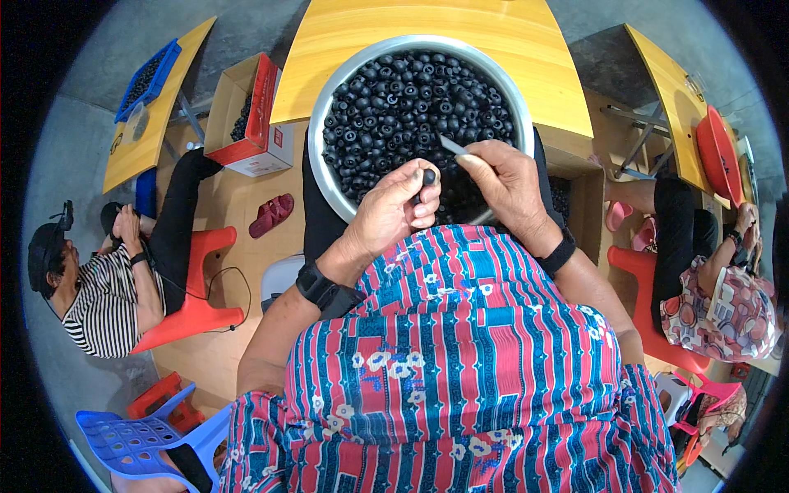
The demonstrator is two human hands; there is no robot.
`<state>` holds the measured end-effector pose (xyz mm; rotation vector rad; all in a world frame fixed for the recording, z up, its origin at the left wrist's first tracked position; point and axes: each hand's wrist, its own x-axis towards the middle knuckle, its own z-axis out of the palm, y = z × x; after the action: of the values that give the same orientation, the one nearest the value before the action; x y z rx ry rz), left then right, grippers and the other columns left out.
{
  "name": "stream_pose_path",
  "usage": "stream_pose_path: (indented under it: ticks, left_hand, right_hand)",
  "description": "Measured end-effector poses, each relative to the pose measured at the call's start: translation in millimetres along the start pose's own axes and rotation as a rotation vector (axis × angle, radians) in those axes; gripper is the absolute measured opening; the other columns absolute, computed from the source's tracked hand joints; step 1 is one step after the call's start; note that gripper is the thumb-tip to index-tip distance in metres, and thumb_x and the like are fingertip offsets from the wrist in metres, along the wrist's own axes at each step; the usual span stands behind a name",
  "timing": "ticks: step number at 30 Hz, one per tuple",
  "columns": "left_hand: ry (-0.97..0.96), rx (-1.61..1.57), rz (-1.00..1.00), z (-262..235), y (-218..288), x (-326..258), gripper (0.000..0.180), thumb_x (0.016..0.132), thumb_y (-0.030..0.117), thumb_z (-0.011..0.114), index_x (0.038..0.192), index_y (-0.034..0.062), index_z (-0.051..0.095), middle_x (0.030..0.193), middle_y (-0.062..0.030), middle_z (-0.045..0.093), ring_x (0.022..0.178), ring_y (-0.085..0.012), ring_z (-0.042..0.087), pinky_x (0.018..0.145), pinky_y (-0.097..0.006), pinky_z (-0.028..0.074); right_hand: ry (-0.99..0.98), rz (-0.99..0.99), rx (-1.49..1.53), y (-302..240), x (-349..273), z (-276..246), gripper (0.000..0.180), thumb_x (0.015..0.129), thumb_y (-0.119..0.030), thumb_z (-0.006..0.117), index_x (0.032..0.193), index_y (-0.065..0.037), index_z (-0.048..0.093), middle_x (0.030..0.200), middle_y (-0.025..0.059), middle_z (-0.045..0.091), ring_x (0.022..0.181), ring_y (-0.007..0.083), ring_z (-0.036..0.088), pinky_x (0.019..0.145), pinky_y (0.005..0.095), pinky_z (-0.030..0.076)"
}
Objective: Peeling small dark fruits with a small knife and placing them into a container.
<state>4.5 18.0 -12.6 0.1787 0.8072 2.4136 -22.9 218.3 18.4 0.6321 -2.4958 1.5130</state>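
Observation:
A wide metal basin is full of small black ring-shaped parts with holes through them. Above its near side, my left hand is closed around a small black part, whose rounded end shows by the thumb. My right hand grips a small knife, its handle hidden in the fingers. Only the knife's short grey blade sticks out, pointing up and left over the parts. Blade and held part are apart.
The basin adjoins a yellow table. To the left stand a cardboard box and a red slipper; a person sits on a red stool. Another person sits at right, near a red basin. A blue chair stands lower left.

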Motion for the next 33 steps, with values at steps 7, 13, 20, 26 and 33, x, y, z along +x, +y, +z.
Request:
stream_pose_path:
  ticks: [7, 13, 20, 26, 33]
  left_hand:
    - [-0.003, -0.023, -0.022, 2.3, 1.5, -2.0, 0.020, 0.102, 0.028, 0.042, 0.101, 0.0089, 0.046, 0.084, 0.0008, 0.041, 0.068, -0.0090, 0.038, 0.060, -0.024, 0.034]
    - [0.015, 0.038, -0.043, 0.8, 0.6, -1.8, 0.022, 0.103, 0.029, 0.041, 0.107, 0.0083, 0.048, 0.084, 0.0013, 0.041, 0.068, -0.0087, 0.038, 0.059, -0.023, 0.034]
    - [0.063, 0.001, -0.033, 2.3, -0.1, -1.2, 0.027, 0.101, 0.022, 0.041, 0.121, 0.0062, 0.050, 0.084, 0.0024, 0.044, 0.067, -0.0059, 0.039, 0.060, -0.021, 0.035]
    - [0.070, -0.026, -0.015, -1.2, -2.9, -2.4, 0.023, 0.100, 0.020, 0.039, 0.113, 0.0064, 0.053, 0.082, 0.0027, 0.046, 0.065, -0.0044, 0.040, 0.058, -0.020, 0.035]
    - [0.027, -0.095, -0.024, -5.2, -2.7, 0.2, 0.021, 0.102, 0.022, 0.038, 0.109, 0.0080, 0.052, 0.083, 0.0006, 0.048, 0.067, -0.0046, 0.042, 0.058, -0.021, 0.036]
  right_hand:
    - [-0.073, -0.018, 0.046, 2.1, -1.7, -4.1, 0.021, 0.086, -0.018, 0.066, 0.092, 0.003, 0.066, 0.083, 0.0164, 0.065, 0.076, 0.0278, 0.064, 0.071, 0.0347, 0.049]
    - [-0.157, -0.013, 0.161, -11.6, -4.3, -3.2, 0.023, 0.082, -0.012, 0.070, 0.101, 0.001, 0.067, 0.090, 0.0132, 0.067, 0.082, 0.0204, 0.064, 0.074, 0.0316, 0.049]
    - [-0.174, -0.201, -0.012, -11.7, -4.3, 0.0, 0.035, 0.079, -0.015, 0.072, 0.113, -0.013, 0.067, 0.080, 0.0114, 0.063, 0.073, 0.0274, 0.063, 0.065, 0.0343, 0.050]
    - [-0.172, -0.287, -0.139, -11.1, -5.8, -0.4, 0.041, 0.077, -0.014, 0.072, 0.117, -0.018, 0.066, 0.069, 0.0081, 0.054, 0.063, 0.0265, 0.059, 0.057, 0.0370, 0.048]
    - [-0.189, -0.324, -0.171, -10.8, -5.0, -1.8, 0.039, 0.076, -0.017, 0.073, 0.115, -0.019, 0.067, 0.068, 0.0071, 0.053, 0.060, 0.0256, 0.057, 0.054, 0.0362, 0.047]
